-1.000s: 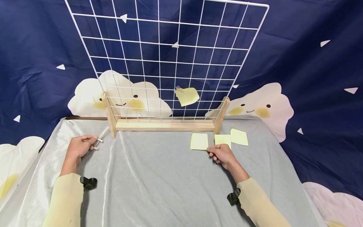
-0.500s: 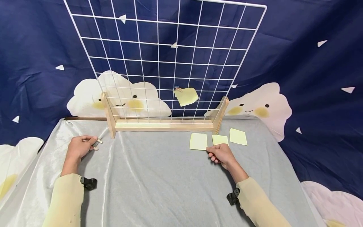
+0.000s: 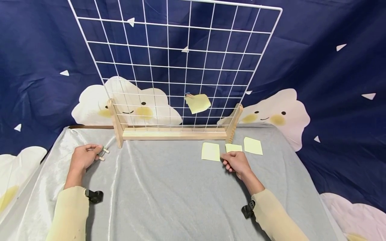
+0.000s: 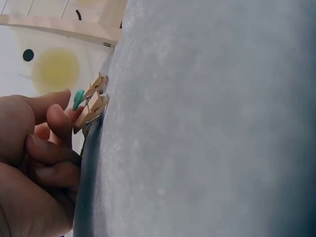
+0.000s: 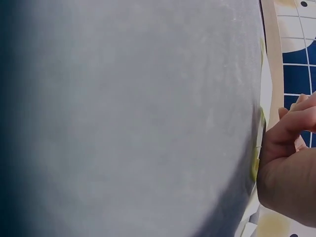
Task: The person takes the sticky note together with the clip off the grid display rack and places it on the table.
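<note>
On the left of the table, my left hand (image 3: 84,156) has its thumb and forefinger at two small wooden clothespins (image 4: 91,111); it seems to pinch one. A green trim (image 4: 78,99) shows on the rear clothespin, beside the thumb and forefinger. To the right, my right hand (image 3: 236,163) pinches the middle yellow sticky note (image 3: 233,147), whose lower part the hand hides. In the right wrist view a yellow paper edge (image 5: 255,169) curls up by the hand. One note (image 3: 210,151) lies left of the fingertips, another (image 3: 253,146) to the right.
A white wire grid (image 3: 169,67) stands in a wooden base (image 3: 175,135) at the back of the grey cloth-covered table (image 3: 163,187). Another yellow note (image 3: 199,103) hangs from the grid by a clip (image 3: 189,95). Behind it is a dark blue cloud-print backdrop (image 3: 331,77).
The middle note has shifted slightly left, and less of it shows above my right hand. One clothespin at my left fingers has turned a little. Both hands stay nearly in place.
</note>
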`<state>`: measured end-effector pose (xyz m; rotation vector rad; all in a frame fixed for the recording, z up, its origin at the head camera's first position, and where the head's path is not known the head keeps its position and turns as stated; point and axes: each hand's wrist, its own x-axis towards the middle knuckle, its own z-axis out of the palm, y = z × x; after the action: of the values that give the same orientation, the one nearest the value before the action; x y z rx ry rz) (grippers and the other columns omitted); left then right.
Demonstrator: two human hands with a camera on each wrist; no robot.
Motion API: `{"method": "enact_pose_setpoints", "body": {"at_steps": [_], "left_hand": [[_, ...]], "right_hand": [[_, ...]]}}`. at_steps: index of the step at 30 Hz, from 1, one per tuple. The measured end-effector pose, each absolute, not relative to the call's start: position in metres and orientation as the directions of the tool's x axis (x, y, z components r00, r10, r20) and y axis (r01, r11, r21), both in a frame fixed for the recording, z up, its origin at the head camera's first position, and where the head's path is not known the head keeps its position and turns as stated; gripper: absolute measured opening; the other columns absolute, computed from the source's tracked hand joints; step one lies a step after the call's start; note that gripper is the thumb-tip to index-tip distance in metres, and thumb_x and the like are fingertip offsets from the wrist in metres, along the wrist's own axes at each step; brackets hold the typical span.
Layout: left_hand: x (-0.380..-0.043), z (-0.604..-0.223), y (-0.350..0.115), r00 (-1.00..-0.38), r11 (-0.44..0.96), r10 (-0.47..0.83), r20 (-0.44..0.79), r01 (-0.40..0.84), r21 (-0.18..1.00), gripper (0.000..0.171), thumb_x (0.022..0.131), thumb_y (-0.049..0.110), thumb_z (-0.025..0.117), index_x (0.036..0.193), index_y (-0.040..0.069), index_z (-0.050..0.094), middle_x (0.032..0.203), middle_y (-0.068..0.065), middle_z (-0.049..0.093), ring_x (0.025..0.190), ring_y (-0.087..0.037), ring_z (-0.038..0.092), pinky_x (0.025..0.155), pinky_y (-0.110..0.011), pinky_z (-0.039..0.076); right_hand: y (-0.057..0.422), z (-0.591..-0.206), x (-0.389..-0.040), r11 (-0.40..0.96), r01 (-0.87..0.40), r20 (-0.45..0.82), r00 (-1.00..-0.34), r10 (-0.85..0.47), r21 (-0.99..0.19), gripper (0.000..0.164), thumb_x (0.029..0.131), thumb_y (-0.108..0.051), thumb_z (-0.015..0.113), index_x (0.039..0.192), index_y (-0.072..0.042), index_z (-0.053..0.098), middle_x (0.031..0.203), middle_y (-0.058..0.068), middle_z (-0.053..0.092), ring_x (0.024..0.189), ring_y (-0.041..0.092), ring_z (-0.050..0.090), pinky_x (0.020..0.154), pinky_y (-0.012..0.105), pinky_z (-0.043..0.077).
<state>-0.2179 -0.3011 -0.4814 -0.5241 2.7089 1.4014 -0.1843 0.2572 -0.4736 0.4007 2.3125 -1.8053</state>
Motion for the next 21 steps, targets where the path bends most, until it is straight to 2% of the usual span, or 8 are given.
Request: {"method": "enact_pose_setpoints", "body": {"at_steps": [11, 21], "left_hand": [[-0.214, -0.482, -0.304, -0.947, 0.497, -0.299, -0.113, -0.256, 0.829, 0.052, 0.101, 0.038, 0.062, 0.131, -0.004, 0.063, 0.062, 0.014, 0.061, 0.059, -0.005, 0.057, 0.057, -0.026, 0.04], [-0.21, -0.474, -0.296, -0.949, 0.41, -0.314, -0.034, -0.168, 0.897, 0.045, 0.099, 0.038, 0.066, 0.122, 0.0, 0.066, 0.061, 0.009, 0.06, 0.058, -0.011, 0.054, 0.053, -0.025, 0.039]], "right_hand": [[0.254, -0.47, -0.19, 0.22, 0.293, -0.281, -0.956, 0.085, -0.93, 0.027, 0.098, -0.015, 0.066, 0.111, 0.009, 0.066, 0.063, -0.002, 0.057, 0.043, 0.004, 0.045, 0.04, 0.018, 0.038], [0.253, -0.463, -0.196, 0.223, 0.261, -0.247, -0.965, 0.088, -0.939, 0.028, 0.098, -0.016, 0.066, 0.114, 0.007, 0.066, 0.064, -0.005, 0.059, 0.048, 0.005, 0.048, 0.044, 0.019, 0.038]]}}
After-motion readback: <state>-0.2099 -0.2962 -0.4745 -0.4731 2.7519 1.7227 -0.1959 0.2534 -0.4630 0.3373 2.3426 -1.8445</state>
